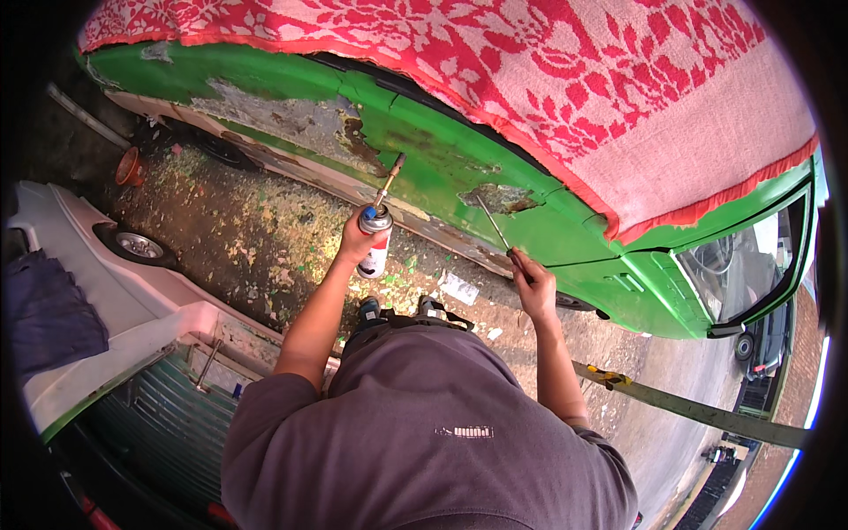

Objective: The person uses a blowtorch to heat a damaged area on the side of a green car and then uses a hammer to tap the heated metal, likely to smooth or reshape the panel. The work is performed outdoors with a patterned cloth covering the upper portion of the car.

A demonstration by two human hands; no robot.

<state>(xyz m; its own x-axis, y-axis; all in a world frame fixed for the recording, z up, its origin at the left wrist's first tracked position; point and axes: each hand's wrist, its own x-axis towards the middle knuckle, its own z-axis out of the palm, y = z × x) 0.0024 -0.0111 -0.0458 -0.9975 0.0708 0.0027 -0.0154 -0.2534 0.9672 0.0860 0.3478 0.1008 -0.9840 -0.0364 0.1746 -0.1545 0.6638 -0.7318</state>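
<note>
- We see a green vehicle (565,234) sweeping from 10 o'clock to 3 o'clock, its paint broken by bare, rough patches.
- Over it, from 11 to 2 o'clock, we have a red-and-pink patterned cloth (530,79).
- At 9 o'clock we see a pale vehicle (150,296).
- Just off centre at 10 o'clock, our left hand (356,240) has its fingers wrapped around a gas canister (374,258); its torch nozzle (389,177) points toward 1 o'clock, near the green panel.
- At 3 o'clock, our right hand (535,287) has its fingers clenched on a slim metal tool (493,223), slanting toward 11 o'clock; its tip meets or overlaps a bare patch (505,199), we cannot tell which.
</note>
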